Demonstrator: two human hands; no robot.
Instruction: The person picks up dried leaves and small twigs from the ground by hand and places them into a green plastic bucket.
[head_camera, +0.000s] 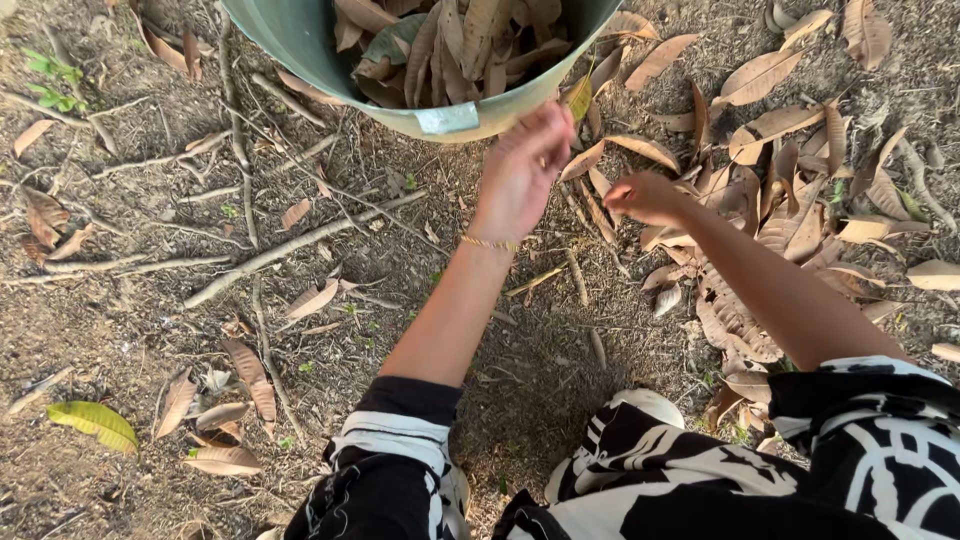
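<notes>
Left hand (522, 172), a thin gold bracelet (489, 243) at the wrist, reaches up to the rim of the round green plastic bin (300, 45) half full of dry brown leaves; fingers curled close together at the rim, and whether they pinch a leaf cannot be told. Right hand (645, 197) hovers low over the pile of dry brown fallen leaves (770, 230) on the bare dirt ground (120, 320), fingers bunched narrow, contents not visible. Thin grey sticks (290, 245) lie scattered left of the arms, one yellow-green leaf (95, 422) near the lower left.
</notes>
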